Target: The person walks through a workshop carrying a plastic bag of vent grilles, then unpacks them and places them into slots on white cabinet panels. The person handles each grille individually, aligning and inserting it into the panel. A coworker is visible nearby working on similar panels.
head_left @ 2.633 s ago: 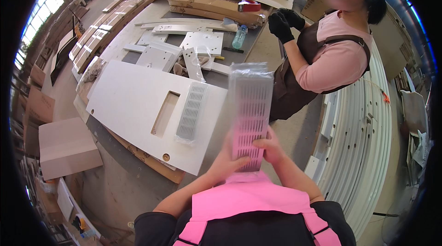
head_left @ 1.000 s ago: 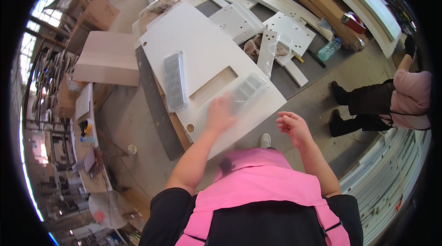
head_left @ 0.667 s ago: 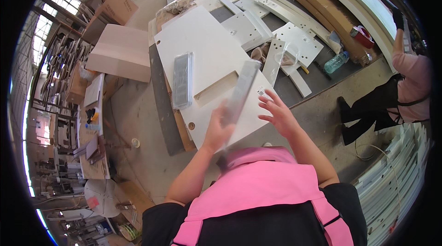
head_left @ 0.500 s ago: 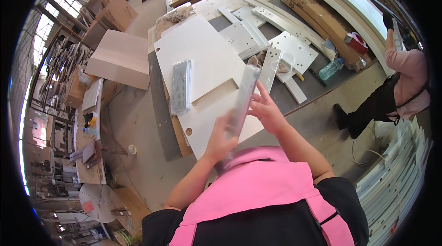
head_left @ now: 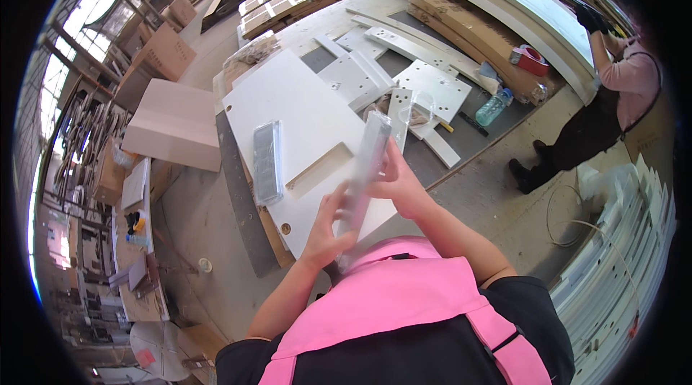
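My left hand [head_left: 326, 230] and my right hand [head_left: 398, 182] are both closed around a long, narrow grey piece in clear plastic wrap [head_left: 374, 141]. It is tilted, its far end up and slightly right, and its lower part is smeared by motion. Beneath it lies a large white board [head_left: 303, 96] with a rectangular cutout and round holes near its edge. A similar plastic-wrapped grey slotted piece [head_left: 267, 163] rests on that board, left of the cutout, touched by neither hand.
Beyond the board lie drilled white panels [head_left: 432, 89], a clear water bottle [head_left: 494, 107], a red tape dispenser [head_left: 530, 60] and a long cardboard carton [head_left: 476, 32]. A co-worker [head_left: 627, 89] stands at the right. At the left are a big cardboard box [head_left: 173, 125] and a side bench.
The view has shifted, and the co-worker appears more upright. My right hand has moved lower on the wrapped piece, while both hands keep hold of it.
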Motion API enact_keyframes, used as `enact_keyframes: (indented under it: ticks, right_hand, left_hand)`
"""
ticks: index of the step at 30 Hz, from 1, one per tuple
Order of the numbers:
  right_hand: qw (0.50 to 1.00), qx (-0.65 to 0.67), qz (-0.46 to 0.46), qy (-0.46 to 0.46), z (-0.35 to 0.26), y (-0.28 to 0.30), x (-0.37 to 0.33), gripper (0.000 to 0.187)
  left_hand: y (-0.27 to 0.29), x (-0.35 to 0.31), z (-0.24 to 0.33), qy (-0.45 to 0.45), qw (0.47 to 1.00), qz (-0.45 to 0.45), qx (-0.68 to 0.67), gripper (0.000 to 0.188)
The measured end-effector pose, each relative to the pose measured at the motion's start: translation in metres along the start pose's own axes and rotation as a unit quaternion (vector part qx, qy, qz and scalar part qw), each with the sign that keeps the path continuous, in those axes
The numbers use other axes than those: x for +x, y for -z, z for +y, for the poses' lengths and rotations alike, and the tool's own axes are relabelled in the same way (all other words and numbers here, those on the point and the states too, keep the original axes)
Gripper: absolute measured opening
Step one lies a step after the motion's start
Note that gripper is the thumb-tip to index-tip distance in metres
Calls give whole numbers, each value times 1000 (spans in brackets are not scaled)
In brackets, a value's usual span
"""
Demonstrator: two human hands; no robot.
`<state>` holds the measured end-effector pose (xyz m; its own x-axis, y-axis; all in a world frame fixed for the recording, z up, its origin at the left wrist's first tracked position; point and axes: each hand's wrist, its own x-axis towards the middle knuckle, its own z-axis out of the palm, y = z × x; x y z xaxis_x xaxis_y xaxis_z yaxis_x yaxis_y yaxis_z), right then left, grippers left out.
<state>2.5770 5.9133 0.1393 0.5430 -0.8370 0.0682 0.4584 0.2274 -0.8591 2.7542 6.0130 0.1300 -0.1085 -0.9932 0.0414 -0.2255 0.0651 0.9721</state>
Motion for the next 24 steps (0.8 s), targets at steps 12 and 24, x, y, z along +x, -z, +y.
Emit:
enact_keyframes:
  ticks: [12, 24]
  right_hand:
    - [971, -191, 7, 145, -14, 7, -4, 112]
    - [748, -642, 48, 158, -20, 12, -45, 86]
  left_hand:
    - [-8, 15, 32, -90, 976, 58, 187, 77]
    - [-21, 38, 36, 44, 976, 133, -165, 30]
